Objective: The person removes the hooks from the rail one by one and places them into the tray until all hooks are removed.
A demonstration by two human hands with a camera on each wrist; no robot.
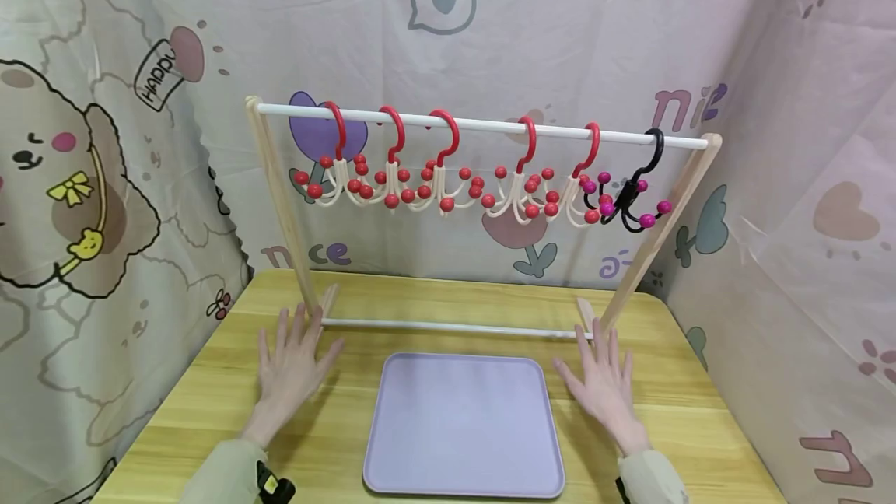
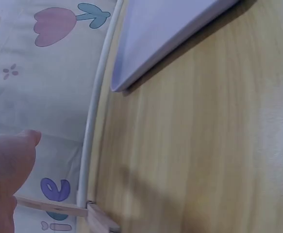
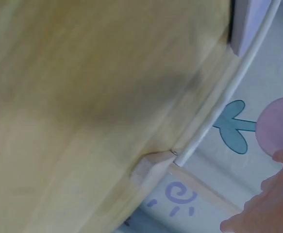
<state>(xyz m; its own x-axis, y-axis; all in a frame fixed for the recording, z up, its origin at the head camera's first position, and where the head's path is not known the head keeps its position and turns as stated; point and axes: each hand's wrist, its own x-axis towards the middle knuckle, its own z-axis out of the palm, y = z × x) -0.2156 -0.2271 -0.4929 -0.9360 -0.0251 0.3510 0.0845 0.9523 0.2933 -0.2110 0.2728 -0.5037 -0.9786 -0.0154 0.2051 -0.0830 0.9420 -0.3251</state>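
My left hand (image 1: 290, 368) is spread with straight fingers near the foot of the rack's left post, left of a lilac tray (image 1: 463, 422). My right hand (image 1: 603, 383) is spread likewise by the foot of the right post. Neither holds anything; whether the fingertips touch the wood I cannot tell. Between the posts, a white rail (image 1: 483, 125) carries several hangers with red hooks, such as the red-hooked hanger (image 1: 444, 166), their pale curved arms tipped with red balls. At the right end hangs a black hanger (image 1: 628, 191) with magenta balls. Part of each hand shows in its wrist view.
The wooden rack stands on a wood-grain table (image 1: 329, 442), its lower white bar (image 1: 455, 326) running behind the tray. A printed curtain (image 1: 560, 14) surrounds the table at the back and both sides.
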